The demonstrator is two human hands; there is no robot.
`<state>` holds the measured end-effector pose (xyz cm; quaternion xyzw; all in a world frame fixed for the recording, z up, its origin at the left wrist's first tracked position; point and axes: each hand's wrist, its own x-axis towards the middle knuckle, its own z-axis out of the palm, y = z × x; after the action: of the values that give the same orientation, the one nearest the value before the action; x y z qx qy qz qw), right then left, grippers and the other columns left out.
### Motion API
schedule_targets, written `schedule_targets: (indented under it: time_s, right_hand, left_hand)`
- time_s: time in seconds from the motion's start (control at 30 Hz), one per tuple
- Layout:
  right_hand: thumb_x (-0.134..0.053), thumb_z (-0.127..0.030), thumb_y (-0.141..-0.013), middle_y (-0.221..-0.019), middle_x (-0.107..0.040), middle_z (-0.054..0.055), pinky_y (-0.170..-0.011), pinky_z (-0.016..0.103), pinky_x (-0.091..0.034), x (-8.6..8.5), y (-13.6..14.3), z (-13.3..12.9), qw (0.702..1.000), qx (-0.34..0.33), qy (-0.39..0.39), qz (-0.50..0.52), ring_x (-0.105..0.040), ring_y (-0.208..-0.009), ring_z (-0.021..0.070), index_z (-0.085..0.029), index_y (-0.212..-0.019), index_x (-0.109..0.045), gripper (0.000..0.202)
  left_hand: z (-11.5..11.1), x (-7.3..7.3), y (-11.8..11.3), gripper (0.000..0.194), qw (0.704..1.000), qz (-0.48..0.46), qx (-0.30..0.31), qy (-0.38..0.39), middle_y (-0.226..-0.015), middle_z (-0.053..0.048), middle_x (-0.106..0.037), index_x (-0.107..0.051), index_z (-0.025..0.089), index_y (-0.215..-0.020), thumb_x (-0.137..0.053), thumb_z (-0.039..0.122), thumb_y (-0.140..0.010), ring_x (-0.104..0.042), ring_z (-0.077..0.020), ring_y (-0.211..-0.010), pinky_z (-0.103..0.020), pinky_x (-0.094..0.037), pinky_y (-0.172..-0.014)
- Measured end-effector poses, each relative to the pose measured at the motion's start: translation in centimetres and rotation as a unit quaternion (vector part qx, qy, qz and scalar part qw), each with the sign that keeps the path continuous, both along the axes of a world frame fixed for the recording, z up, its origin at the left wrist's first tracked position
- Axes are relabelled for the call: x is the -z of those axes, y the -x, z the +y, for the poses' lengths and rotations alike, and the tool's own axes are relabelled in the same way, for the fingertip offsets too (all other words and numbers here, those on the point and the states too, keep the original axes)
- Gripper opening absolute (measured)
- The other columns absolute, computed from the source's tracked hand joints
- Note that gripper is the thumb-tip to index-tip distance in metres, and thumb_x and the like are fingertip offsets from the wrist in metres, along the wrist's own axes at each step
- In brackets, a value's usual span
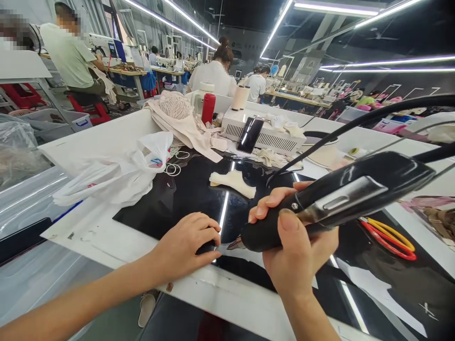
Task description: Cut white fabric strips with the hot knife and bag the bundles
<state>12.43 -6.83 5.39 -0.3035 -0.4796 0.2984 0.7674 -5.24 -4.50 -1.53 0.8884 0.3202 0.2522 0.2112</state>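
Peering in from afar, I've got my right hand (294, 260) wrapped round the tool (330, 206), its cord (442, 152) cut off at far right, rounded end just right of my left hand (188, 242), half-curled over the mat (185, 201), palm hidden, so whether it holds anything I can't tell.

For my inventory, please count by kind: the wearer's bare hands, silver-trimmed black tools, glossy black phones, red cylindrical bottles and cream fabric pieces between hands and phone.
Bare left hand and bare right hand: 2
Black handheld tool with silver trim: 1
Glossy black phone: 1
Red cylindrical bottle: 1
Cream fabric piece: 1
Total: 6
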Motion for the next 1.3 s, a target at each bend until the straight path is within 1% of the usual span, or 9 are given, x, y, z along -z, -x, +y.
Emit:
schedule_targets:
  time_s: [0.33, 0.53, 0.73, 0.87, 1.03, 1.17, 1.3]
  right_hand:
    - [-0.075, -0.028, -0.086, -0.087, -0.062, -0.003, -0.056, 0.03, -0.054, 0.7, 1.0, 0.3, 1.0, -0.003, 0.003, -0.01, -0.061, -0.061, 0.0124, -0.026, -0.114, -0.054, 0.035]
    - [-0.076, -0.026, -0.086, -0.086, -0.063, -0.003, -0.057, 0.03, -0.055, 0.7, 1.2, 0.2, 1.0, -0.01, 0.001, 0.002, -0.061, -0.061, 0.0122, -0.024, -0.114, -0.054, 0.036]
    - [-0.076, -0.028, -0.086, -0.086, -0.063, -0.003, -0.057, 0.03, -0.055, 0.6, 1.1, 0.0, 1.0, -0.004, 0.007, -0.002, -0.061, -0.061, 0.0123, -0.025, -0.113, -0.054, 0.035]
    - [-0.075, -0.03, -0.085, -0.086, -0.062, -0.003, -0.057, 0.03, -0.055, 0.6, 1.2, 0.1, 1.0, 0.007, 0.014, -0.011, -0.061, -0.061, 0.0125, -0.026, -0.113, -0.053, 0.035]
    - [-0.075, -0.028, -0.085, -0.085, -0.062, -0.002, -0.056, 0.03, -0.054, 0.7, 1.3, 0.2, 1.0, 0.003, 0.006, -0.006, -0.06, -0.061, 0.0128, -0.025, -0.112, -0.054, 0.035]
    - [-0.075, -0.029, -0.085, -0.085, -0.062, -0.003, -0.056, 0.031, -0.055, 0.8, 1.3, 0.1, 1.0, 0.008, 0.009, -0.011, -0.06, -0.061, 0.0131, -0.026, -0.113, -0.054, 0.035]
    - [-0.075, -0.029, -0.085, -0.084, -0.062, -0.003, -0.055, 0.031, -0.055, 0.8, 1.3, 0.1, 1.0, 0.007, 0.006, -0.011, -0.06, -0.06, 0.0129, -0.025, -0.113, -0.054, 0.035]
  left_hand:
    - [-0.2, 0.0, 0.2, 0.009, 1.0, -0.01, 0.003, 0.015, -0.118, 0.002, -0.066, -0.062, 0.023, -0.093, -0.071, 0.023, -0.09, -0.056, -0.019, -0.118, -0.039, -0.041, -0.109]
    - [-0.4, 0.0, 0.4, 0.017, 1.0, -0.011, -0.004, 0.022, -0.124, 0.001, -0.065, -0.062, 0.023, -0.102, -0.072, 0.023, -0.089, -0.056, -0.0192, -0.12, -0.042, -0.039, -0.113]
    - [-0.5, 0.0, 0.5, 0.005, 1.0, -0.011, 0.001, 0.019, -0.121, -0.001, -0.065, -0.063, 0.022, -0.094, -0.068, 0.022, -0.092, -0.059, -0.0193, -0.117, -0.045, -0.037, -0.116]
    - [-0.6, 0.0, 0.6, 0.006, 1.0, -0.015, 0.008, 0.014, -0.122, -0.004, -0.066, -0.063, 0.022, -0.098, -0.066, 0.022, -0.093, -0.059, -0.0199, -0.119, -0.046, -0.036, -0.118]
    - [-0.9, -0.1, 1.3, 0.01, 1.0, -0.023, 0.014, -0.001, -0.123, -0.004, -0.065, -0.064, 0.023, -0.106, -0.062, 0.023, -0.096, -0.061, -0.0183, -0.116, -0.046, -0.035, -0.119]
    - [-1.2, 0.0, 1.9, 0.02, 0.999, 0.01, 0.025, -0.028, -0.124, -0.004, -0.064, -0.065, 0.026, -0.118, -0.056, 0.023, -0.1, -0.062, -0.0186, -0.114, -0.051, -0.034, -0.12]
    - [-1.7, 0.0, 2.2, 0.022, 0.998, 0.027, 0.025, -0.056, -0.124, -0.006, -0.064, -0.068, 0.026, -0.118, -0.054, 0.024, -0.101, -0.061, -0.0203, -0.116, -0.053, -0.037, -0.118]
